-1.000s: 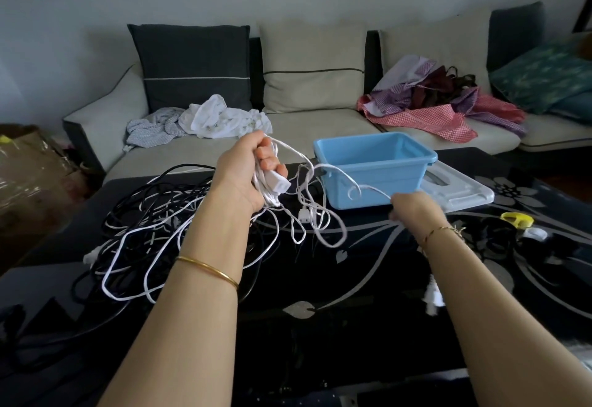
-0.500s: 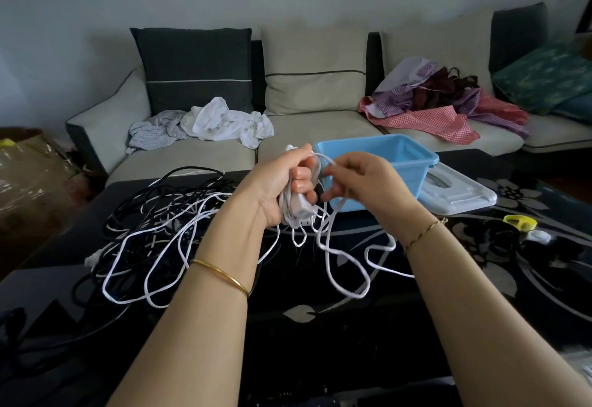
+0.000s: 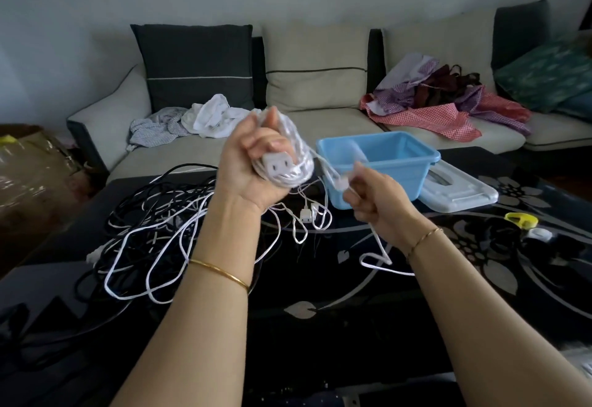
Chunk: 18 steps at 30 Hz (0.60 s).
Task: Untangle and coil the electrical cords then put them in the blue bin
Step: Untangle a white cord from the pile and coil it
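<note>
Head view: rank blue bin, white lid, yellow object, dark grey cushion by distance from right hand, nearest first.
1. blue bin, just behind the right hand holding white cord.
2. white lid, right of the bin.
3. yellow object, farther right on the table.
4. dark grey cushion, far left on the sofa.

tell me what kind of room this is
Most likely a home living room: a long sofa with cushions and heaps of clothes, and in front of it a low black floral coffee table holding tangled cords and a blue bin.
</note>
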Motion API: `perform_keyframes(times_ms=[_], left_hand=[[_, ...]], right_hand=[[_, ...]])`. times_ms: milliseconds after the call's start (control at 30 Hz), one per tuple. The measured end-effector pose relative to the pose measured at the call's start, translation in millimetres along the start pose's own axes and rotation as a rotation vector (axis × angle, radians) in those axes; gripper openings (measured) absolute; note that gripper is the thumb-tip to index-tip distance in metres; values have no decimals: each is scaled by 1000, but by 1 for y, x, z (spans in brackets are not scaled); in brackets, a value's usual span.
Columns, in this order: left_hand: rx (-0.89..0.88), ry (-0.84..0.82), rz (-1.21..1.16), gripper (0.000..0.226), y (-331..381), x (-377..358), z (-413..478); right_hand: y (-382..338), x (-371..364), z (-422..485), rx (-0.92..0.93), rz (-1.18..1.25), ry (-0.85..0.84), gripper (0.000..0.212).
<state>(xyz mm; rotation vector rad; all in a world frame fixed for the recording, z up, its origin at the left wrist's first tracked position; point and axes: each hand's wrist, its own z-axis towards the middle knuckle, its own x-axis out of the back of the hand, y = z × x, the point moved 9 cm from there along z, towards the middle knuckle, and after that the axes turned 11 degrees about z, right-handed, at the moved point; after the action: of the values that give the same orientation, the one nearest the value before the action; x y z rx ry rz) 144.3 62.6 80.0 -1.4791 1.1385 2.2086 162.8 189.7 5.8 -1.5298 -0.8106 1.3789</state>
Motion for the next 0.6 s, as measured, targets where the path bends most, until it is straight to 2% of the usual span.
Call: perform_keyframes(times_ms=[100,167,200,267,333,367,433,533,600], left_hand=[[-277,266,116,44,37,20,-14],[-359,382,214,41,50,29,-22],[-390,419,259,39,56,31,-24],[-414,453,329,38,61,30,-28],[-344,468,401,39,56,28,-27],[-276,475,461,38,49,29,-25],[-114,445,578,38,29,30,-21],[70,350,667,42,2,27,-14],[132,322,705,46,-9,24,-11]], right_hand=[[6,21,-2,-26,-375,55,12],[9,43,1,-41,-698,94,15],[19,53,3,-125,-936,68,16],[45,84,2,-420,-1459,-1,9],[52,104,5,-531,-1696,-6,13],[44,103,8,-482,-1703,30,13],[16,86,12,-245,-1603,126,16],[-32,48,5,127,-1081,255,23],[-47,19,-8,270,-756,265,36]])
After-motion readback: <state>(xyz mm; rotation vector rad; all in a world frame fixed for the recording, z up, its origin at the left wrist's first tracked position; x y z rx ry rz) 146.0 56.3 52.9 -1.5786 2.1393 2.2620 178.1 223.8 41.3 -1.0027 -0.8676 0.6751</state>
